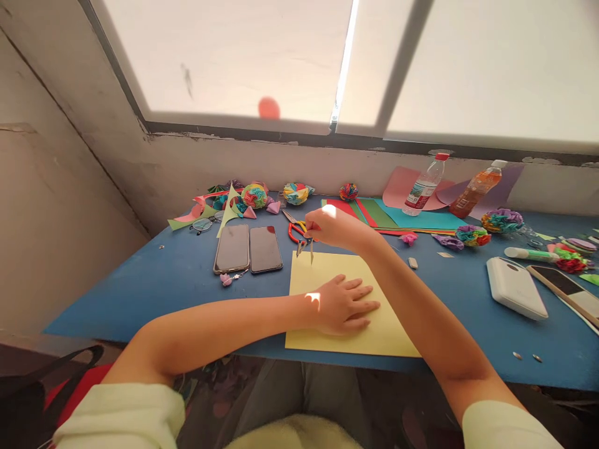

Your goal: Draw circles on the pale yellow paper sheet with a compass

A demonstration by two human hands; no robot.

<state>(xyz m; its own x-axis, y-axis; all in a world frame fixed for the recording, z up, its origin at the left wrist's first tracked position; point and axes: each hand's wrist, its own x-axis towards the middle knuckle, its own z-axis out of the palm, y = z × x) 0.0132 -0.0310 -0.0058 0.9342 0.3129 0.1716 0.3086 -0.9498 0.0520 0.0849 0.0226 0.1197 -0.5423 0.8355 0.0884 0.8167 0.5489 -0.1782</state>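
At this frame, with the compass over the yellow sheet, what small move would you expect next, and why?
Probably lowering the compass so its point meets the yellow sheet. The right hand pinches it at the top, legs spread and tips at the sheet's far edge, while the left hand lies flat on the paper, pinning it to the blue table.

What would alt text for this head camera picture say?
A left hand lies flat on a yellow paper sheet while the right hand holds a drawing compass at its top edge, on a blue table strewn with paper crafts.
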